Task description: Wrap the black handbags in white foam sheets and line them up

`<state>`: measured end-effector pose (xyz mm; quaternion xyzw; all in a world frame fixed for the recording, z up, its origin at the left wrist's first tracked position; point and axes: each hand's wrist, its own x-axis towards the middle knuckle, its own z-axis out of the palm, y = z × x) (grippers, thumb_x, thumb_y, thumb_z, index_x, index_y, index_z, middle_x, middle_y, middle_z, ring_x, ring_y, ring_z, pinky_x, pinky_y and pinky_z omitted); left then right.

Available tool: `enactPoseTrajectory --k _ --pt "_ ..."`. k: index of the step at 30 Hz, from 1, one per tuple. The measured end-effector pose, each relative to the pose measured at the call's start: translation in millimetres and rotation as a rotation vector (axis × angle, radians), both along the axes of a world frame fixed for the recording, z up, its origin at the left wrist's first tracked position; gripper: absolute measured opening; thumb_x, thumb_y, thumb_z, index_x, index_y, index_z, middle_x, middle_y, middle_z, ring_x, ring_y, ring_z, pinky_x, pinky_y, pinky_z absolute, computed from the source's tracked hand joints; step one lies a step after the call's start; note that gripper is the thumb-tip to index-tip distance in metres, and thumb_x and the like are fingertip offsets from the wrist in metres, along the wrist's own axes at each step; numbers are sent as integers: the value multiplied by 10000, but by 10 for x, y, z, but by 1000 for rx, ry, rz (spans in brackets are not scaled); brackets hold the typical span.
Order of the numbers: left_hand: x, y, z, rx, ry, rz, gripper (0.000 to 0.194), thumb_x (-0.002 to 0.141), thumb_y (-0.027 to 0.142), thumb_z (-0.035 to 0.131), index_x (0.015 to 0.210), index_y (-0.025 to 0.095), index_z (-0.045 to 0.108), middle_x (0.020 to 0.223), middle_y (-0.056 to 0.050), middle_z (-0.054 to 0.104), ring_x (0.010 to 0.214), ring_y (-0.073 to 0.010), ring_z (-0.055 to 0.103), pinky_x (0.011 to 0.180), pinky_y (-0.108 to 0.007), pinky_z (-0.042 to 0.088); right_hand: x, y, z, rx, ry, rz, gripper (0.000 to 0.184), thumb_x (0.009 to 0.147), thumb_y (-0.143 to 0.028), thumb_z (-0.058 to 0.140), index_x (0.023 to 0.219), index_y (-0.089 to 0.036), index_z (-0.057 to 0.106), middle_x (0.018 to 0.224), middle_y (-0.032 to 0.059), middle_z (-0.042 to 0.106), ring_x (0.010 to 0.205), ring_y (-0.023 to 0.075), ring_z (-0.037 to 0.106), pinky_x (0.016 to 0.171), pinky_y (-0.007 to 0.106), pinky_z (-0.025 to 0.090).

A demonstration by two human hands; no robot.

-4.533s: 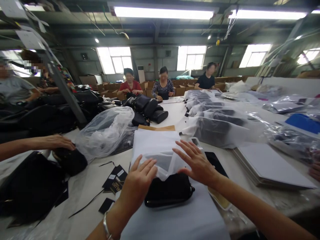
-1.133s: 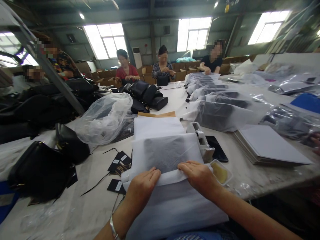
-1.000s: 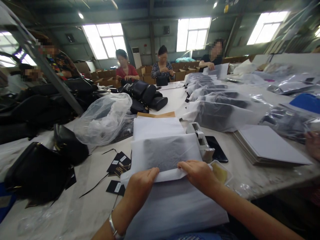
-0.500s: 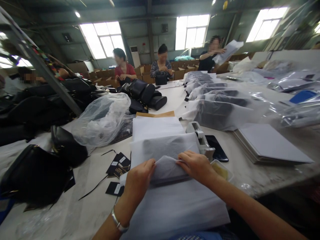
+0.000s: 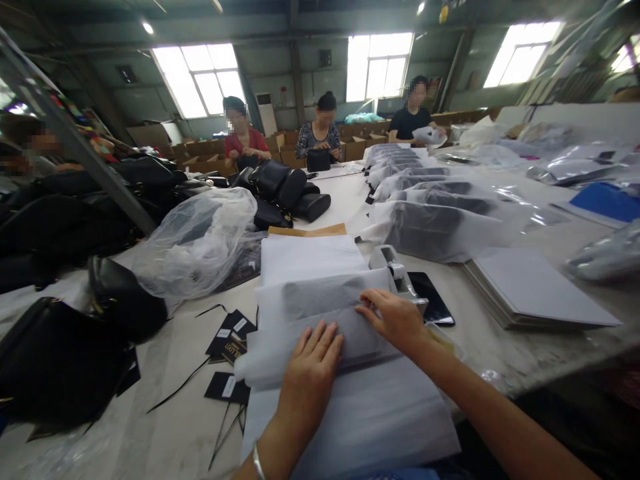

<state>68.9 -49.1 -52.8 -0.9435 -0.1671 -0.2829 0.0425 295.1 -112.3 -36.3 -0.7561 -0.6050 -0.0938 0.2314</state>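
A dark bag wrapped in white tissue paper (image 5: 320,313) lies in front of me on a stack of tissue sheets (image 5: 350,420). My left hand (image 5: 311,377) lies flat on the folded-over paper, fingers stretched out. My right hand (image 5: 395,319) presses on the wrap's right side with its fingers spread, close to a tape dispenser (image 5: 393,270).
Black hang tags (image 5: 231,337) lie left of the wrap. A phone (image 5: 431,305), a stack of white boards (image 5: 535,287) and several wrapped bags (image 5: 430,220) are to the right. Black bags (image 5: 55,360) and a clear plastic bag (image 5: 200,243) sit left. People sit at the table's far end.
The near edge of the tissue has been folded up over the bag. Both hands went from pinching that edge to pressing flat on it.
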Motion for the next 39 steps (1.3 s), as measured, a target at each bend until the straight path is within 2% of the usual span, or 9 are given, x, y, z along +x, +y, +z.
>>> enactPoseTrajectory --k 3,7,12,16,20,26,31,35,39 --pt "67 -25 -82 -39 85 88 353 961 189 496 1294 251 596 1447 -54 535 1332 -329 498 1040 -596 471 188 -107 14 81 -48 -63 200 935 -268 575 1123 -226 632 1087 74 719 966 242 679 799 340 515" --pt "61 13 -98 -65 135 106 394 954 182 500 1320 303 582 1488 -45 478 1366 -332 457 1048 -615 451 573 -359 -37 282 -1 -218 269 928 -333 567 1147 -201 652 1296 120 632 1231 293 551 1070 488 419" --pt "40 51 -171 16 122 87 432 936 161 505 1339 297 576 1494 -60 467 1352 -338 473 1052 -590 447 891 -537 -265 225 329 -361 378 879 -537 577 946 -214 762 1342 132 600 1276 318 524 1092 545 390" --pt "43 65 -214 74 142 87 428 941 159 494 1344 281 572 1502 -73 455 1350 -348 472 1032 -600 455 929 -474 -365 189 758 -351 396 840 -575 614 860 -225 797 1282 129 653 1251 313 563 1076 502 408" --pt "38 59 -216 60 141 95 427 942 170 505 1350 279 564 1500 -72 457 1358 -347 462 1037 -604 447 881 -390 -303 279 1090 -335 394 750 -531 723 906 -176 794 1334 153 619 1200 313 606 995 432 486" --pt "31 52 -201 47 128 86 418 940 181 515 1343 280 571 1496 -69 466 1356 -349 464 1033 -602 449 616 -611 -124 470 980 -329 323 762 -498 749 869 -195 781 1403 111 570 1273 298 550 1069 438 445" --pt "28 57 -208 56 127 87 414 946 182 503 1341 282 574 1498 -62 462 1349 -345 473 1036 -593 450 355 -901 -177 407 1126 -336 435 810 -531 699 1079 -192 745 1179 110 711 1066 274 677 866 385 584" --pt "29 57 -220 72 132 101 412 953 201 499 1349 290 572 1505 -52 454 1359 -335 463 1051 -579 440 367 -937 -323 371 1289 -429 475 691 -553 783 960 -162 773 975 104 760 888 252 710 676 305 588" --pt "30 53 -214 118 153 119 413 959 204 490 1351 303 570 1508 -40 448 1363 -321 462 1047 -562 446 556 -893 -406 302 1199 -442 469 646 -552 795 892 -153 782 854 95 764 695 200 683 553 262 528"
